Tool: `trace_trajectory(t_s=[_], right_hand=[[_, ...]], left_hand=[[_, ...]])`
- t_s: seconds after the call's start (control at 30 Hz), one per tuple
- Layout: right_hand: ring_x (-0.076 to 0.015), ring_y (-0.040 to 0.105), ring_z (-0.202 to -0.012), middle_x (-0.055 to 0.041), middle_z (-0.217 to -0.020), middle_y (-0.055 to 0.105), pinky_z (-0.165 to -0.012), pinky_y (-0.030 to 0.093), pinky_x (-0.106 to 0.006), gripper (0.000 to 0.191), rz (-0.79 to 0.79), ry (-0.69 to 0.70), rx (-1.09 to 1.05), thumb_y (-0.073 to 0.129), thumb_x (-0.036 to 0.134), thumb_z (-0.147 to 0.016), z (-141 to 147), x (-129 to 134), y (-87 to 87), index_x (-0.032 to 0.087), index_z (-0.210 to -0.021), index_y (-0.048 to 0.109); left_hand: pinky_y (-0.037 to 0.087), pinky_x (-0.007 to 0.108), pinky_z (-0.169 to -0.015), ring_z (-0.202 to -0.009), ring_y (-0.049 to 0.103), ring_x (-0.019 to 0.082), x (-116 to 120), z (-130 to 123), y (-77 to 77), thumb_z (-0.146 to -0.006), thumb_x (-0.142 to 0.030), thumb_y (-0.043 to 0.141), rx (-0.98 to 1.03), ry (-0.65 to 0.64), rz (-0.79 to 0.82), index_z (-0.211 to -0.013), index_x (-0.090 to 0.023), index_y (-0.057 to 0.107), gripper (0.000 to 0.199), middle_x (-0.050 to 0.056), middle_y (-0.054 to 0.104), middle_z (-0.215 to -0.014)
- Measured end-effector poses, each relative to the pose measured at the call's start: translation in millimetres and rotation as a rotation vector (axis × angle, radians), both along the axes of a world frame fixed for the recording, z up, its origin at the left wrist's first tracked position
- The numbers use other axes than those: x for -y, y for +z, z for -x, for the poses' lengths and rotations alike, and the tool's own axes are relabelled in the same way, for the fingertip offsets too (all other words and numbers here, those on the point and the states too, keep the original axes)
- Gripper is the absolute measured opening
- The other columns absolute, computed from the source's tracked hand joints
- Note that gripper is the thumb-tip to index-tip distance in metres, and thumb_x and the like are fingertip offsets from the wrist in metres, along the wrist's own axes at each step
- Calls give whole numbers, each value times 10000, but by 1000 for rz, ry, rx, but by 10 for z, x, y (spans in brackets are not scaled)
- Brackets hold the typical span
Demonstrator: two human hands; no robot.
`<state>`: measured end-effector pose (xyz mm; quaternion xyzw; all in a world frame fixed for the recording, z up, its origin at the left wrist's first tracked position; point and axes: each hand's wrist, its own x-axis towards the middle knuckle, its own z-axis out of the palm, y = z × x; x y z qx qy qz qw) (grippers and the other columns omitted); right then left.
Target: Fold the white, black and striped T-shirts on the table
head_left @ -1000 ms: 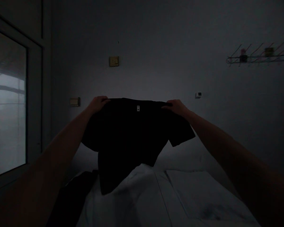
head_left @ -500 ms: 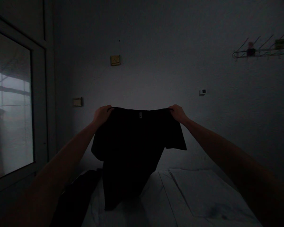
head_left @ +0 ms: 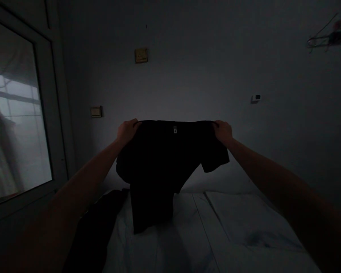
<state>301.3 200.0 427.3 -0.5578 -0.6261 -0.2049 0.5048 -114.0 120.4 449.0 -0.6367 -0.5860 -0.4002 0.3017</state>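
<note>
A black T-shirt (head_left: 159,159) hangs stretched between my two hands, its small light neck label showing near the top edge. My left hand (head_left: 127,130) is closed on one shoulder, and my right hand (head_left: 223,131) grips the other. A short sleeve droops below my right hand. The shirt's lower part hangs down in front of the pale bed (head_left: 187,242), and I cannot tell whether the hem touches it. Folds in the cloth are lost in the dark.
Dark cloth (head_left: 99,227) lies on the bed's left side. A flat pale pillow-like piece (head_left: 250,216) lies at the right. Behind is a wall with a socket (head_left: 141,55), a switch (head_left: 96,111) and a hook rack (head_left: 326,41). A glazed door or window (head_left: 17,125) stands at the left.
Both hands appear slightly higher and further right in the view, still holding the shirt. Its lower part has swung and bunched differently. The camera view has shifted too.
</note>
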Motion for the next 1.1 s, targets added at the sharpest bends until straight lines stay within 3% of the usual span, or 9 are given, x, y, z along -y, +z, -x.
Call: trace_trajectory(t_s=[0.23,0.4,0.5,0.6,0.73,0.87,0.97,1.03,1.1], right_hand=[[-213,605,-747,-83,-787,706,-636,388,-292,374,33,83,109,526,444,-924,-126,17,-8,159,-819,745],[-224,587,-802,-103,-928,715,-635,353,-295,391,-79,-28,106,446,458,-970,-96,214,-94,182,-957,721],[-231,584,-811,-112,-968,705,-641,335,-301,377,-142,-131,145,403,439,-994,-62,362,-57,191,-1024,685],[-228,576,-775,-99,-861,691,-644,325,-305,382,-111,-171,225,413,472,-992,-93,445,43,190,-989,671],[-221,566,-772,-84,-796,665,-666,334,-312,415,-162,-161,224,399,506,-994,-173,470,168,182,-961,657],[-215,556,-766,-77,-791,657,-664,345,-314,395,-162,-95,139,421,491,-978,-164,488,218,189,-885,658],[-216,556,-760,-85,-800,658,-652,363,-314,394,-145,26,46,406,469,-963,-143,558,77,186,-840,651],[-211,562,-759,-83,-809,662,-652,384,-310,406,-112,147,18,388,476,-944,-171,659,-178,183,-837,647],[-202,574,-755,-67,-802,667,-659,411,-303,436,19,288,42,381,520,-917,-247,817,-546,185,-842,651]], left_hand=[[442,291,-770,-890,636,226,-23,115,-17,-961,-449,440,-4,-14,14,-1009,-214,696,352,72,720,-961],[432,292,-794,-939,622,226,61,64,-35,-970,-466,422,8,30,-14,-1022,-222,681,360,62,714,-998],[421,311,-827,-983,611,228,157,26,78,-996,-474,375,18,55,-104,-1067,-183,660,413,85,702,-1047],[407,355,-889,-1049,590,241,253,36,251,-1008,-489,340,-23,27,-138,-1113,-141,640,472,108,680,-1111],[386,403,-949,-1181,541,292,384,42,433,-971,-549,350,-1,-18,-128,-1125,-233,648,461,79,673,-1154],[397,421,-963,-1239,514,312,508,-39,512,-929,-568,363,15,-63,-102,-1099,-320,658,421,43,686,-1146],[422,396,-976,-1159,572,279,583,-105,377,-913,-545,350,-2,-118,-73,-1065,-313,656,413,22,689,-1142],[445,380,-967,-1093,606,259,662,-126,100,-897,-523,333,12,-153,-42,-1062,-285,647,427,28,690,-1128],[490,380,-908,-1001,643,257,805,-125,-308,-861,-540,328,19,-179,109,-1043,-253,651,469,46,708,-1048]])
